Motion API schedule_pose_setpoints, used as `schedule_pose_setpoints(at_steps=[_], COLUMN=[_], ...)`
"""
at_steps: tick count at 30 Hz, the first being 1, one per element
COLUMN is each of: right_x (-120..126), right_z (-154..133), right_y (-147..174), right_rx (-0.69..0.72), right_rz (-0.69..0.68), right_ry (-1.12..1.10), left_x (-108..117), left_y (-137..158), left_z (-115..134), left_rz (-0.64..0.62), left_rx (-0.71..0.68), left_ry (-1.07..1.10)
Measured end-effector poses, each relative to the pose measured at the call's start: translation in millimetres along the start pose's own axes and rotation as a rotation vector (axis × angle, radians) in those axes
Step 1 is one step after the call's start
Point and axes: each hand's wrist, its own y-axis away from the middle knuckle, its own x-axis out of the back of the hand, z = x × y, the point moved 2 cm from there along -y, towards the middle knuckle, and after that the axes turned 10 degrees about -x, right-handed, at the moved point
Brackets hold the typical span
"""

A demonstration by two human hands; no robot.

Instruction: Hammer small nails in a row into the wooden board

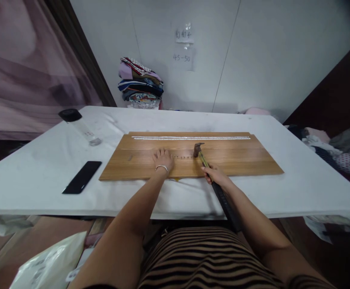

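Note:
A wide wooden board (238,160) lies flat on the white table. My left hand (163,159) rests on it with fingers spread, palm down, a bracelet at the wrist. My right hand (216,175) is wrapped around the handle of a claw hammer (204,160), whose head is over the board's middle. Between the hammer head and my left hand runs a short row of small nails (183,157). Whether the hammer head touches a nail, I cannot tell. Two white strips (190,138) run along the far part of the board.
On the white table (307,188), a black phone (82,177) lies left of the board. A clear bottle with a black cap (83,127) lies behind the phone. Folded clothes (141,84) are stacked against the wall. A plastic bag (50,263) is on the floor, lower left.

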Motion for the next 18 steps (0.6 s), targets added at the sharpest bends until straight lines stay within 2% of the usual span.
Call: schedule_pose_setpoints(at_steps=[18], right_x=[-1.3], right_z=[-7.3], right_y=[2.3], right_rx=[-0.014], right_rz=[-0.004], right_ry=[0.006], left_x=[-3.3], left_y=[-0.9], left_z=[-1.9], left_rz=[0.005], left_rx=[0.003], left_ry=[0.0])
